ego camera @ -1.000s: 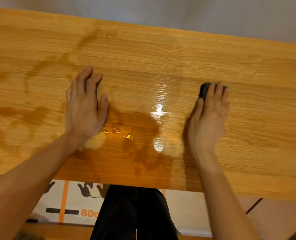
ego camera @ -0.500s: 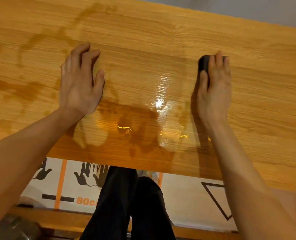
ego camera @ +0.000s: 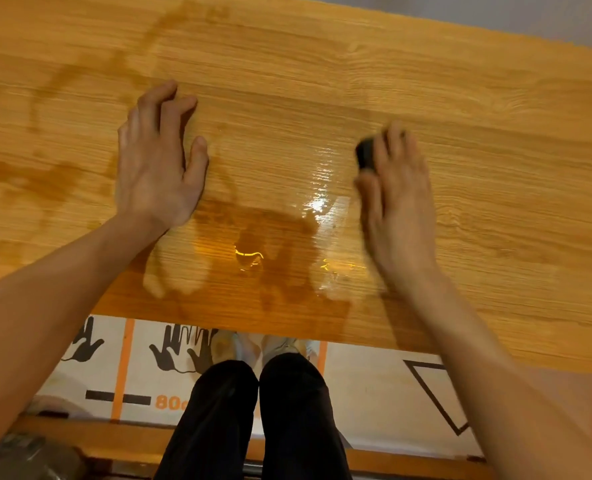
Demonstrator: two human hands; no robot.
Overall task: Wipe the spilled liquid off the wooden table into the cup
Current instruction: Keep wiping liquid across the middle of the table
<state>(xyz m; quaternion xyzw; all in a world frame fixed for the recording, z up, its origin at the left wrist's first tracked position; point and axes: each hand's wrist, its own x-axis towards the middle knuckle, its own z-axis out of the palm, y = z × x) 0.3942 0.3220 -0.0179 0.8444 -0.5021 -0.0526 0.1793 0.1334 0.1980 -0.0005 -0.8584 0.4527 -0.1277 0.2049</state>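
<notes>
Head view, looking down over a wooden table [ego camera: 460, 109] with pale oak-grain veneer. The left hand [ego camera: 156, 164] lies palm-down on the tabletop, fingers extended and slightly arched, thumb spread toward the centre; it holds nothing. The right hand [ego camera: 396, 202], blurred, also lies palm-down, its fingers straight and laid over a small black object [ego camera: 365, 153], possibly a wiper or sponge, which shows only at the fingers' left edge; whether the fingers press it flat or curl round it cannot be told. Between the two hands and toward the near edge of the table lies the spilled liquid [ego camera: 253, 251], a glossy amber pool with bright reflected highlights, ragged in outline and running close to the table's front edge. Fainter, darker damp streaks [ego camera: 45, 174] mark the wood to the left of the left hand and curve up toward the far edge. Both forearms are bare. Below the table edge appear the person's dark trousers [ego camera: 253, 417] and light shoes [ego camera: 273, 344], standing on a floor sheet [ego camera: 142, 368] printed with black hand outlines, orange lines and the figures "80". A black triangular outline [ego camera: 436, 396] is printed on the floor at right. No cup appears in view.
</notes>
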